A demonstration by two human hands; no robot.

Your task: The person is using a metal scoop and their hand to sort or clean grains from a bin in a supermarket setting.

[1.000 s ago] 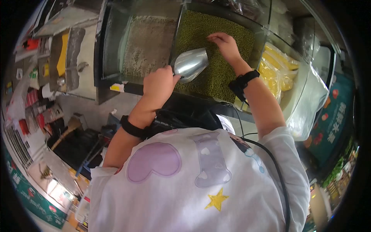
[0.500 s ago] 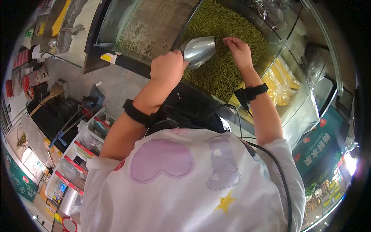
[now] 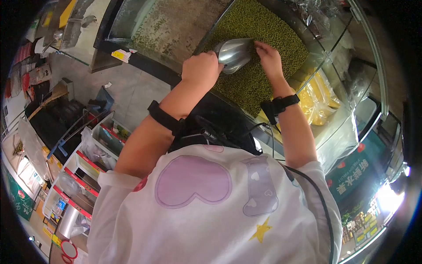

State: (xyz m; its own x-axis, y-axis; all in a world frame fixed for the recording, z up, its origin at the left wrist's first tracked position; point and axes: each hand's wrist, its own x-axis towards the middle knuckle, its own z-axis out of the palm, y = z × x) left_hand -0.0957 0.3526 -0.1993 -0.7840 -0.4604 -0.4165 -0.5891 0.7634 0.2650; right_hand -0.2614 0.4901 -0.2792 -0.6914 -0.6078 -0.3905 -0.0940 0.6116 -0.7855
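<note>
My left hand (image 3: pixel 201 69) is wrapped round the handle end of a shiny metal scoop (image 3: pixel 234 53). The scoop lies tilted over a bin of small green mung beans (image 3: pixel 281 33), its mouth pointing right. At the lip of the scoop is my right hand (image 3: pixel 270 60), its fingers bent and drawn together. Whether the fingertips touch the metal, or pinch something small, I cannot make out. Both wrists wear black bands.
Left of the beans is a bin (image 3: pixel 169 31) with a thin scatter of grains, behind a dark front edge. Yellow plastic-wrapped packs (image 3: pixel 318 99) sit at the right beside glass panels. A white shelf rack (image 3: pixel 83 163) stands at lower left. A black cable (image 3: pixel 318 193) runs over my shirt.
My left hand has moved the scoop right across the beans. The gap between the scoop's lip and my right fingertips has closed; the right hand has shifted only a little.
</note>
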